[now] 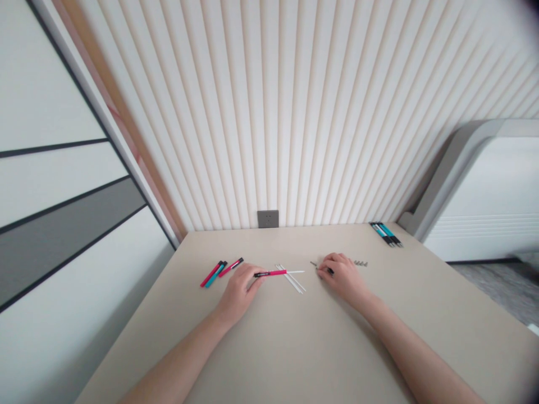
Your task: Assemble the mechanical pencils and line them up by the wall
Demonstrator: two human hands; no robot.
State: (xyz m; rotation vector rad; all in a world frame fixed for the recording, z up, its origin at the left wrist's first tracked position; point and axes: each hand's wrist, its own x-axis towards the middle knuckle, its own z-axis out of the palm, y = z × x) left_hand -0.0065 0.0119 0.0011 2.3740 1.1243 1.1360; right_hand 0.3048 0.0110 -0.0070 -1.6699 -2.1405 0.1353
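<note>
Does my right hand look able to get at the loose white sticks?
Probably yes: bare table lies between your right hand and the near ends of the white sticks, though the pink pen crosses them farther up, and that hand seems to hold something.

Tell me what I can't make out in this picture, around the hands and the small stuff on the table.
Head view: most of the dark piece at the right hand is hidden by its fingers.
Head view: markings on the pink-and-black pen in the left hand are too small to read.
Head view: the small grey pieces beside the right hand are too small for exact shapes.
Head view: the right edge cuts off the grey-and-white furniture.
</note>
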